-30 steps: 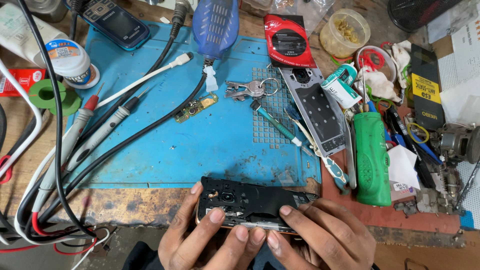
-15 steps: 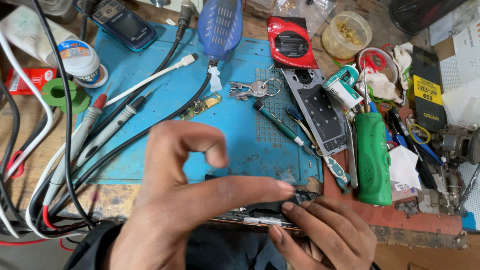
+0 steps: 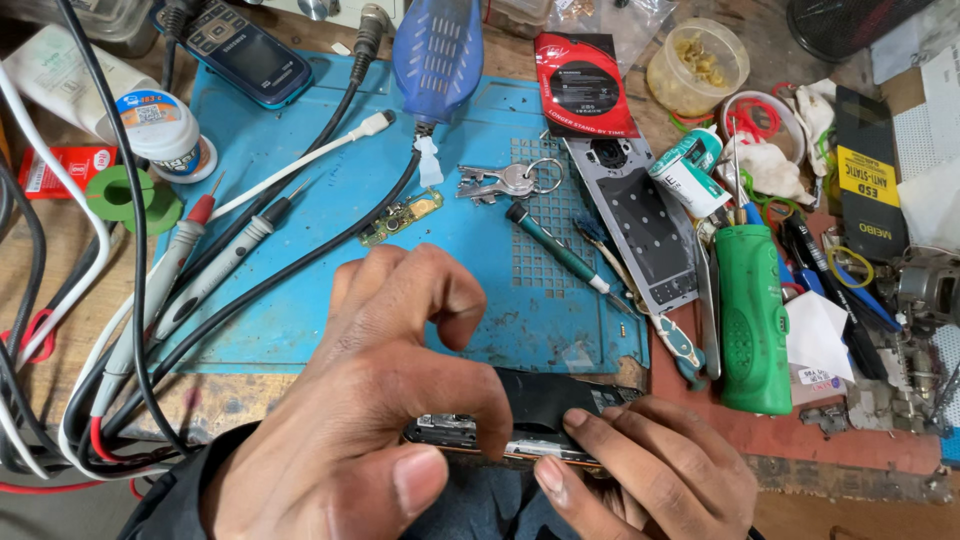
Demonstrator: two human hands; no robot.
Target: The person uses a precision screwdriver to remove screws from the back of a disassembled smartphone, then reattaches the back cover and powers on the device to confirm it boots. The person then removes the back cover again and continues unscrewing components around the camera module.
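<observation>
1. Left hand [image 3: 370, 420]: fingers curled, fingertips pressing on the top of the opened phone body [image 3: 530, 415]; a full grip can't be confirmed.
2. Right hand [image 3: 640, 470]: fingers wrapped over the phone's right end, clamping it.
3. Phone sits at the near table edge, just below the blue work mat [image 3: 300, 200].
4. Small screwdriver [image 3: 560, 250] and key bunch [image 3: 505, 180] lie on the mat, well apart from both hands.

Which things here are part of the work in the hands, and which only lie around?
In use:
left hand
right hand
black phone, gripped by both

Lying about:
keys
screwdriver
green radio
small circuit board
blue phone
</observation>
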